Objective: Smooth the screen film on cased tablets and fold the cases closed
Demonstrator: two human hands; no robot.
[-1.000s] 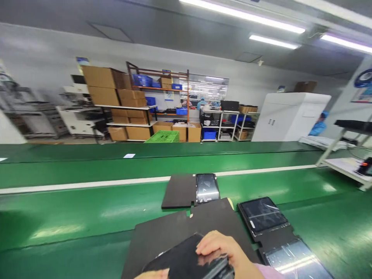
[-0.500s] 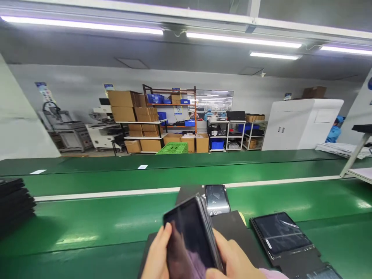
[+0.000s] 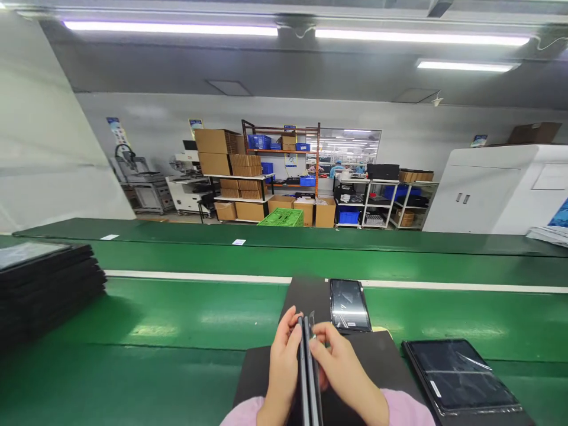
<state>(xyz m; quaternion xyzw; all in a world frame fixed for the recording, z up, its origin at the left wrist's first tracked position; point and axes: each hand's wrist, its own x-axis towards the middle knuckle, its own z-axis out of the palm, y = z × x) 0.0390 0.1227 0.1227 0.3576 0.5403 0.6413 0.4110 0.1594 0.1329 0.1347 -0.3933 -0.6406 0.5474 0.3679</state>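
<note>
Two tablets [image 3: 309,373] stand edge-on between my hands, pressed face to face. My left hand [image 3: 284,358] grips them from the left, its thumb near the top corner. From the right, my right hand [image 3: 339,364] closes on them, its thumb and fingers pinched at the upper edge by a bit of clear film [image 3: 312,319]. Below lies a black foam sheet [image 3: 373,361]. Behind it a film-covered tablet [image 3: 349,303] rests on another black sheet [image 3: 306,294]. At the right, a larger-looking wrapped tablet [image 3: 459,373] lies flat.
A stack of black trays [image 3: 53,296] stands on the left of the green work surface [image 3: 177,319]. A white line [image 3: 199,277] crosses the surface. Beyond are a green crate [image 3: 281,218], cardboard boxes [image 3: 217,151], shelves and a white cabinet [image 3: 483,189].
The tablets have turned from showing a screen to edge-on and upright. My right hand has moved up to their top edge. The view has swung left.
</note>
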